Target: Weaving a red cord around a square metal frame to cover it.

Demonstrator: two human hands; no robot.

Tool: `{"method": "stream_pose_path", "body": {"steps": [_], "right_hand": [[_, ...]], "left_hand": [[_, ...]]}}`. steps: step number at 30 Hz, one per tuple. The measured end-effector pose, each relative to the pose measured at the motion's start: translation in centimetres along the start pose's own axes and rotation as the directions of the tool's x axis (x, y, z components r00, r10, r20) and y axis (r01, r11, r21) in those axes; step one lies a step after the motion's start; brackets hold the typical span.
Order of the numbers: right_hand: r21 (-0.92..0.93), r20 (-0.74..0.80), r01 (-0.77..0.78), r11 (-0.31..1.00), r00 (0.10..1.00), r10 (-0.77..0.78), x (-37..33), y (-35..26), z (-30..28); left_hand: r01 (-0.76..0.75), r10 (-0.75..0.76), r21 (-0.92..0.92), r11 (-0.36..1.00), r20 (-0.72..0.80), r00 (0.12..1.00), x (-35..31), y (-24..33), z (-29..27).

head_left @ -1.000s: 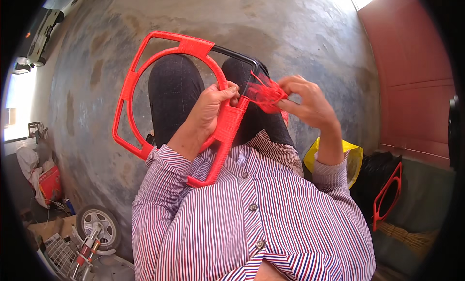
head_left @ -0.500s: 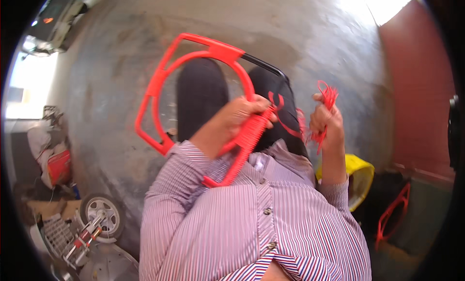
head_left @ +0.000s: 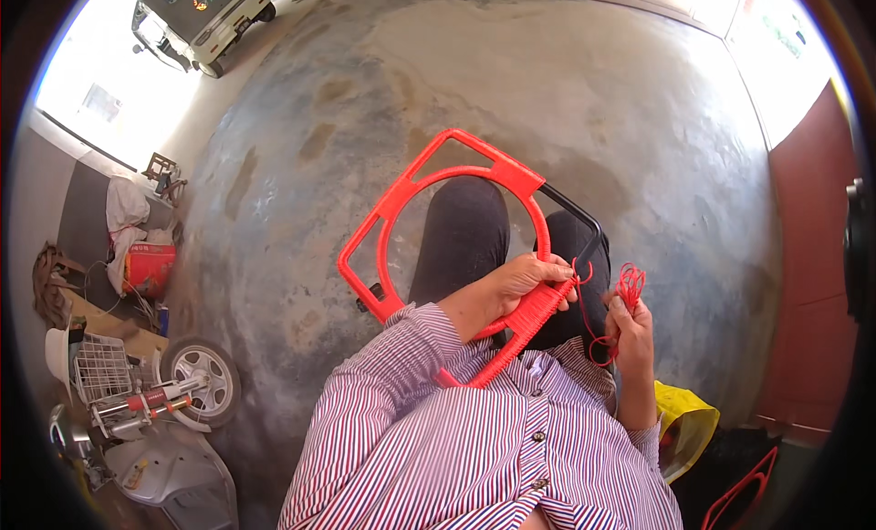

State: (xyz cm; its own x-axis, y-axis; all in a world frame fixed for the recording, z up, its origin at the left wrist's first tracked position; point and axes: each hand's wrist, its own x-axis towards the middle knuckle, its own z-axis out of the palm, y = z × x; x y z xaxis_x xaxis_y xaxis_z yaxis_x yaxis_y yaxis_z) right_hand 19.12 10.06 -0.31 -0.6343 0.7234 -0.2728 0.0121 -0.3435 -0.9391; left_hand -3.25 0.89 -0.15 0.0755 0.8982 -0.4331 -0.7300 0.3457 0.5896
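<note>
**Red cord on a red frame**

Head view: the left hand is gripping the wrapped bar of the red frame, its fingers curling closed around the bar just below the frame's ring. The frame is lying tilted across the knees, rising up and away from those fingers. The right hand is pinching a small bunch of red cord just beside the left fingers, its fingers closed on it; a strand is running from the bunch to the bar. Below the right fingers, a yellow bag is lying on the concrete floor. Far left of the fingers, a wheel is resting.
</note>
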Motion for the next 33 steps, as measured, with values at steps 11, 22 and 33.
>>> {"method": "stream_pose_path", "body": {"steps": [11, 22, 33], "right_hand": [[-0.094, 0.159, -0.087, 0.992, 0.982, 0.101, 1.3, 0.1, 1.5], [-0.152, 0.259, -0.070, 0.986, 0.960, 0.108, -2.1, 1.5, -2.1], [-0.229, 0.280, 0.006, 0.973, 0.958, 0.060, -2.4, 2.1, -2.9]], "left_hand": [[0.008, -0.007, 0.029, 1.000, -0.030, 1.000, 0.3, -0.5, -0.3], [-0.008, 0.007, -0.049, 0.999, -0.013, 1.000, 0.2, -0.2, 0.0], [-0.029, 0.029, 0.005, 1.000, 0.009, 1.000, 0.3, -0.4, -0.3]]}}
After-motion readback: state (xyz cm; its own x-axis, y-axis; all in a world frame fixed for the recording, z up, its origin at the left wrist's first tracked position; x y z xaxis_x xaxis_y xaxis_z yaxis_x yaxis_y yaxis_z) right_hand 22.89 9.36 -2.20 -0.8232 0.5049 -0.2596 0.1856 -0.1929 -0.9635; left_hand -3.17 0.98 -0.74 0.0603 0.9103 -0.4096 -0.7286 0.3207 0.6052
